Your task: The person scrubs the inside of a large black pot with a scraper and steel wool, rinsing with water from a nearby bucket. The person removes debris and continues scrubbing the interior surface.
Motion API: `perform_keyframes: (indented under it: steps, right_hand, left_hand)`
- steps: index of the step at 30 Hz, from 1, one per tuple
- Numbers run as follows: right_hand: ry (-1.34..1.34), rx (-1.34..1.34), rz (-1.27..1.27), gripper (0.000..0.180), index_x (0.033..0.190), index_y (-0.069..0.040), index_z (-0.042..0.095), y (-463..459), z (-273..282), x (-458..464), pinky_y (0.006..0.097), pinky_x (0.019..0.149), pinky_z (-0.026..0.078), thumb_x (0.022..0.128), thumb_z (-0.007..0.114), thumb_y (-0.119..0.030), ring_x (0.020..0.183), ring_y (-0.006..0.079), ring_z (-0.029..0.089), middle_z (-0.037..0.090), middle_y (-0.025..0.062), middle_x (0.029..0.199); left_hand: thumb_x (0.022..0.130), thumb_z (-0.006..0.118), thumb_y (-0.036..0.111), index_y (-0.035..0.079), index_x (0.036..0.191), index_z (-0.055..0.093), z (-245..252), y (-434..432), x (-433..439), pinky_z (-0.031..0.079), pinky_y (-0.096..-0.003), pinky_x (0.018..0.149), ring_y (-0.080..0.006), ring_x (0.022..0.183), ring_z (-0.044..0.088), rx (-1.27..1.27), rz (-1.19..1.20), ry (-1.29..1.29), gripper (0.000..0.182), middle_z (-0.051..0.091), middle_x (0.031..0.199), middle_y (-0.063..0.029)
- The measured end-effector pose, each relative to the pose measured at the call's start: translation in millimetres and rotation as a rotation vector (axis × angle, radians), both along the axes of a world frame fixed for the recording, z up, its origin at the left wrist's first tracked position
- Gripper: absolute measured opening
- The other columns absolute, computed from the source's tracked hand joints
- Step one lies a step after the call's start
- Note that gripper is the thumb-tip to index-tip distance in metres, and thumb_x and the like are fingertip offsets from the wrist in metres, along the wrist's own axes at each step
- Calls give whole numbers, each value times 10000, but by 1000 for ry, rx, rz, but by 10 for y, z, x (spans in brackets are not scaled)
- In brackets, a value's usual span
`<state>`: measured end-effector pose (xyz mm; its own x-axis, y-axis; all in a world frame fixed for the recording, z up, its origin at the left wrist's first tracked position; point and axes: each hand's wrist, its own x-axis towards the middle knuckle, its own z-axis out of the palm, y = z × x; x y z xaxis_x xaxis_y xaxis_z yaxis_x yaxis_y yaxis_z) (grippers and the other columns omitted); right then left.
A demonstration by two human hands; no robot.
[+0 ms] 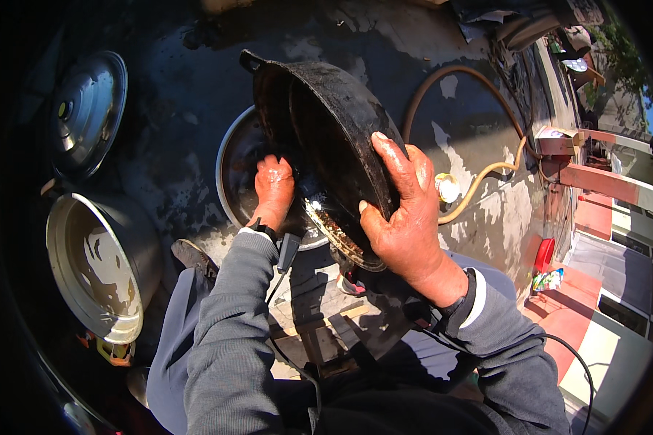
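A large blackened metal pot (337,92) is tilted on its side, with its opening facing left and one loop handle at the top. My right hand (408,217) grips its rim and outer wall, thumb at the rim. Below it lies a wide round metal basin (226,163), dark inside. My left hand (275,179), wet and with curled fingers, is over or in this basin, beside the pot's opening; whether it holds anything cannot be told. Sunlight falls on brownish residue and wet shine along the pot's lower inside.
At left stand a big metal pot (136,244) with cloudy water and a shiny metal lid (95,119). A hose (484,179) curls over wet ground at right, near a small round container (447,187). A red dish (544,254) and a colourful packet (548,279) lie farther right.
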<state>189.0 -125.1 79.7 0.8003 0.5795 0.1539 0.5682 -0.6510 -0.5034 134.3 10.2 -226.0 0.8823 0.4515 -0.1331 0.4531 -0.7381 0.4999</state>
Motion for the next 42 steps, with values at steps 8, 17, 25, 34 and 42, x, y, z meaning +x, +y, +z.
perform_keyframes:
  steps: [8, 17, 25, 34, 42]
  right_hand:
    - [0, 11, -13, 793, 1448, -103, 570, 32, 7, -13, 462, 1071, 435, 671, 699, -7, 1218, 402, 524, 514, 230, 1342]
    - [8, 12, 5, 758, 1472, -84, 550, -18, -24, 23, 426, 1064, 444, 763, 813, -131, 1208, 358, 544, 534, 202, 1324]
    - [80, 100, 22, 739, 1466, -99, 564, -103, -87, 124, 475, 1057, 420, 809, 847, -285, 1170, 397, 521, 519, 225, 1268]
    - [74, 55, 8, 733, 1457, -107, 583, -136, -45, 152, 470, 1046, 429, 797, 856, -271, 1165, 408, 526, 506, 250, 1288]
    - [43, 58, 33, 777, 1463, -121, 580, -61, -38, 62, 495, 1044, 412, 760, 870, -281, 1161, 443, 503, 469, 287, 1312]
  left_hand:
    - [896, 680, 295, 76, 1136, 711, 506, -656, -39, 586, -513, 841, -473, 1002, 697, -470, -85, 347, 327, 703, 1101, -268]
    - [923, 643, 243, 77, 1169, 718, 1697, -677, 91, 540, -435, 918, -336, 1073, 707, -1188, -200, -116, 306, 756, 1115, -156]
    - [784, 611, -9, -76, 941, 731, 2355, 167, 651, 529, -333, 727, -141, 836, 651, -1688, -3, -388, 209, 740, 907, -86]
    - [785, 602, 33, -34, 917, 681, 960, 441, 785, 549, -429, 782, -321, 818, 691, -737, 262, -290, 167, 709, 878, -223]
    - [834, 747, 159, 36, 1018, 658, -67, 85, -263, 552, -543, 878, -465, 1001, 669, -231, 92, 117, 239, 681, 992, -260]
